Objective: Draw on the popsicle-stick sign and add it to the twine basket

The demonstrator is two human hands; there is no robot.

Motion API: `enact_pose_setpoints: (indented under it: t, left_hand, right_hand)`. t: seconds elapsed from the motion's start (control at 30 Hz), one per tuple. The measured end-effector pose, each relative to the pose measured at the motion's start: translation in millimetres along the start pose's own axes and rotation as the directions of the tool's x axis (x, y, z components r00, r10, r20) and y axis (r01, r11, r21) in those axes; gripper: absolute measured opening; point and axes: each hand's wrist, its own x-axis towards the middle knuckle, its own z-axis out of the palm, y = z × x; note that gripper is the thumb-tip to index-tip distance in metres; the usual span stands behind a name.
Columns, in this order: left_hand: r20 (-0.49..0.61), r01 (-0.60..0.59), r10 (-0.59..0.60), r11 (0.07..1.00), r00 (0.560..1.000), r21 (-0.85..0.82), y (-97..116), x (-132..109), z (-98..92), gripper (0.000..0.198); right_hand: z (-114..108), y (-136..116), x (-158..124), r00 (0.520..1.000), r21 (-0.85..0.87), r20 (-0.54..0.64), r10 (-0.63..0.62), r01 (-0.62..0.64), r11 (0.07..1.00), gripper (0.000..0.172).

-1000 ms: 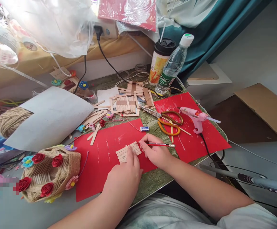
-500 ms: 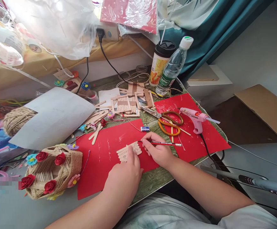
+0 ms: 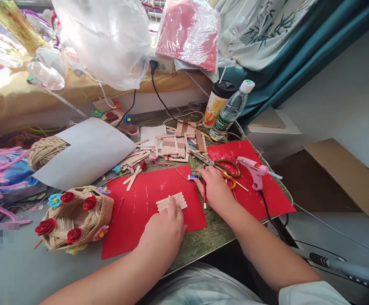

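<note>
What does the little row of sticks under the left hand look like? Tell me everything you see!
The row of sticks is pale and looks wooden. The sticks are flat with rounded ends, set side by side, their ends not quite even. The row lies flat and a little slanted on a red sheet. The left hand rests its fingers on top, hiding part of it. Faint marks show, too small to make out.

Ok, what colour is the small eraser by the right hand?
Blue and white; the eraser shows best in the head view.
</note>
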Motion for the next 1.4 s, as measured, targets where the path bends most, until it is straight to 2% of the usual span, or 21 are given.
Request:
enact_pose_setpoints:
  t: [0.03, 0.1, 0.2, 0.3, 0.4, 0.57, 0.8, 1.03, 1.4]
  left_hand:
    - [0.024, 0.008, -0.008, 1.000, 1.000, -0.006, 0, 0, -0.8, 0.052]
    - [0.064, 0.024, -0.023, 1.000, 0.998, -0.016, 1, 0, -0.8, 0.055]
    - [0.060, 0.029, -0.028, 1.000, 0.998, -0.010, 3, -2, 4.6, 0.059]
    - [0.037, 0.003, -0.003, 1.000, 0.999, 0.003, 6, -4, 12.6, 0.060]
    - [0.048, 0.002, -0.002, 1.000, 0.999, -0.006, 9, -5, 16.6, 0.063]
    - [0.040, -0.021, 0.022, 0.999, 0.999, -0.030, 9, -6, 15.6, 0.069]
    - [0.030, -0.065, 0.066, 0.997, 0.997, -0.028, 7, -3, 18.3, 0.066]
    - [0.037, -0.097, 0.098, 0.995, 0.994, -0.035, 6, -2, 21.8, 0.067]
    - [0.052, -0.057, 0.061, 0.996, 0.997, -0.066, 5, 0, 17.1, 0.070]
  right_hand:
    - [2, 2, 3, 0.999, -0.062, 0.029, -0.023, 0.025, 0.998, 0.020]
    - [4, 4, 6, 0.996, -0.076, 0.057, -0.065, 0.069, 0.995, 0.015]
    - [3, -3, -1, 0.995, 0.080, 0.059, -0.081, 0.076, 0.994, 0.011]
    - [2, -19, -12, 0.979, 0.212, 0.164, -0.123, 0.087, 0.973, 0.014]
    - [7, -33, -20, 0.946, 0.156, 0.261, -0.194, 0.157, 0.975, 0.018]
    - [18, -41, -22, 0.927, 0.001, 0.327, -0.185, 0.195, 0.981, 0.016]
    - [19, -38, -17, 0.901, -0.011, 0.372, -0.223, 0.244, 0.970, 0.017]
    - [21, -35, -14, 0.903, 0.008, 0.346, -0.254, 0.268, 0.963, 0.016]
    - [22, -44, -19, 0.908, -0.040, 0.338, -0.246, 0.275, 0.961, 0.013]
